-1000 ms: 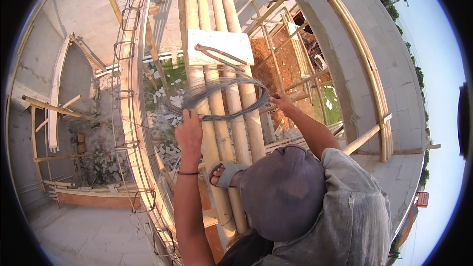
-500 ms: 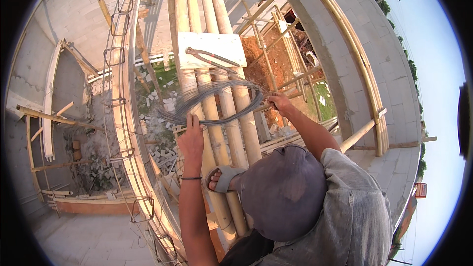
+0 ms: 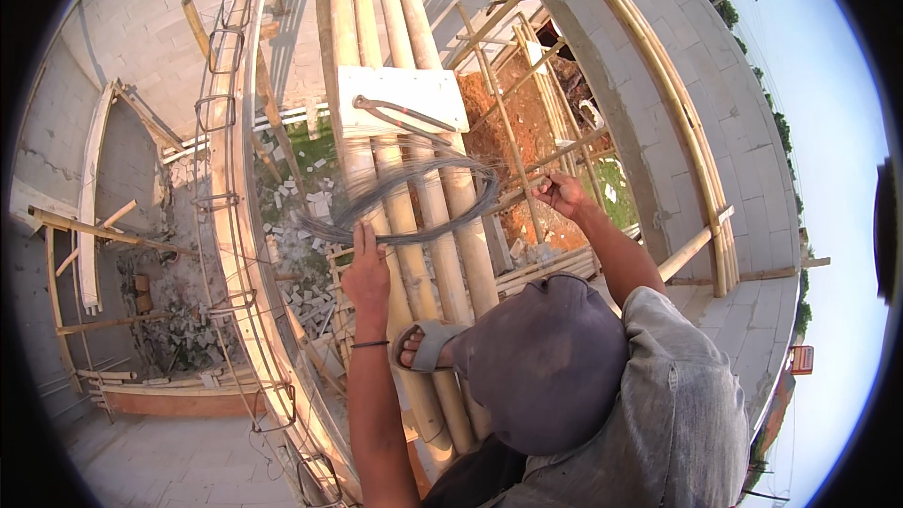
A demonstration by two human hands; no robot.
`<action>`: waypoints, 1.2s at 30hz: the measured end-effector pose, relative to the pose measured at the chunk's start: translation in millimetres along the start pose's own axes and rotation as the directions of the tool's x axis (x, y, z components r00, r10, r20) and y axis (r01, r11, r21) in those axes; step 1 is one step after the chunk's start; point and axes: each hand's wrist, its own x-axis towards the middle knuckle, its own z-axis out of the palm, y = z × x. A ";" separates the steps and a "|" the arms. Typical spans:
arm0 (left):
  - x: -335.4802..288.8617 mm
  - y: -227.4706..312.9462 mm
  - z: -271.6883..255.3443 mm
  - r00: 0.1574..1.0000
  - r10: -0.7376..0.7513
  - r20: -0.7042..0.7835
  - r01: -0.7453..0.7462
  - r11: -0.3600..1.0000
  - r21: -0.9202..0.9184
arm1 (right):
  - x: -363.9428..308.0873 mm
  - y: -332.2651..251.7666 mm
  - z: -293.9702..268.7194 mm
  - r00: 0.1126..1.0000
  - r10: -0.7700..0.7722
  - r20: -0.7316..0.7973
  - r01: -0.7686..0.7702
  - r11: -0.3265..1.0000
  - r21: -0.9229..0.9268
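Note:
A loose coil of thin grey tie wire [image 3: 414, 238] lies across a row of bamboo poles [image 3: 458, 273]. My left hand [image 3: 367, 273] is closed on the coil's near left edge, its fingers stretched up along the strands. Off the coil's right end, my right hand [image 3: 562, 194] pinches what looks like a wire strand, too thin to follow clearly. Beyond the coil, long-handled pincers [image 3: 404, 117] rest on a pale board [image 3: 428, 89] that spans the poles.
A sandalled foot [image 3: 428, 345] stands on the poles. At left runs a timber form with a steel rebar cage [image 3: 224, 198]. Far below, rubble [image 3: 306, 292] and reddish soil [image 3: 503, 127] show through the gaps. Grey block walls [image 3: 696, 103] rise at right, with bamboo poles [image 3: 691, 132] alongside.
My right hand has moved right and slightly up, away from the coil's edge. My left hand stays at the coil, nearly unmoved.

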 end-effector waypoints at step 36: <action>-134.0 -100.6 -447.3 0.503 -0.626 -0.595 0.105 0.728 -0.677 | -383.4 -27.4 580.8 -0.614 -0.656 0.439 0.753 -0.321 0.574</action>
